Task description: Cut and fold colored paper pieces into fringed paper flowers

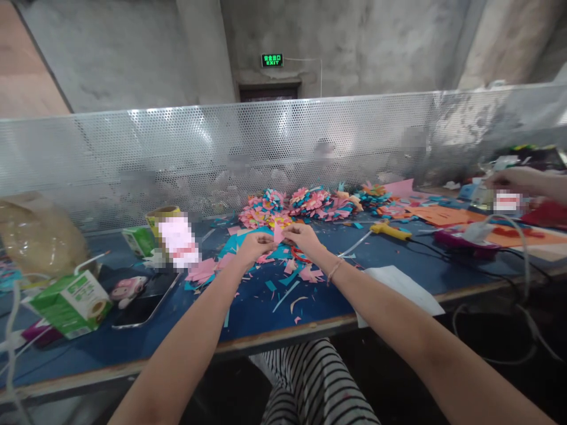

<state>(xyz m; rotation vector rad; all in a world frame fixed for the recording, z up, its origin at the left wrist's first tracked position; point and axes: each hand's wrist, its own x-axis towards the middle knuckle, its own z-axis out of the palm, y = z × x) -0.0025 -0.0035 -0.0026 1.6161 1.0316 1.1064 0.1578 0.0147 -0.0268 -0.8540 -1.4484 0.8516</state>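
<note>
Over the middle of the blue table, my left hand [256, 248] pinches the left side of a small piece of pink paper [278, 232]. My right hand [305, 239] closes its fingertips on the right edge of that same piece. Beneath and around both hands lie pink paper pieces [204, 270] and blue paper [241, 243]. Something red and curved [301, 255] shows partly under my right hand; its kind is hidden. Just beyond the hands, layered pink and blue paper flowers [310, 203] are heaped against the perforated metal screen [177, 153].
To the right lie a yellow glue gun [390, 230], orange paper sheets [443, 215], a purple power strip [465, 243] and white paper [398, 286]. A phone [146, 307], green carton [73, 304] and tape roll [163, 212] are on the left. Another person's hand [516, 177] reaches in at far right.
</note>
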